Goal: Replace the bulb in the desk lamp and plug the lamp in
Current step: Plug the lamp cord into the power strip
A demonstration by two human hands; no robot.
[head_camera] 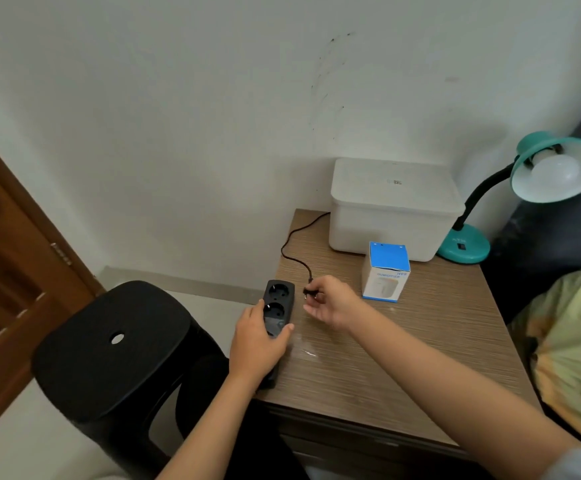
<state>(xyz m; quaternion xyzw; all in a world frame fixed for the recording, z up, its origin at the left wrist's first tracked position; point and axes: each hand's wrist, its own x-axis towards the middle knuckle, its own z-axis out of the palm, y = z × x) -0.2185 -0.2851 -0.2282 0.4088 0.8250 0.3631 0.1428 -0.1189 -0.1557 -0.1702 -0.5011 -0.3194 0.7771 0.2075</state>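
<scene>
At the left edge of the surface (403,341), the left hand (257,344) has its grip clamped around the power strip (277,313), whose long axis runs away from the person, sockets up. The right hand (330,301) pinches the plug (308,291), just beside the strip, not yet inserted. A bulb (555,168) sits in the lamp (538,174), so only plugging in seems left.

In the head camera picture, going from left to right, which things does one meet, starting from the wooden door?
Wooden door → black stool → power strip held by the left hand → right hand holding the plug → blue and white box → green desk lamp.
</scene>
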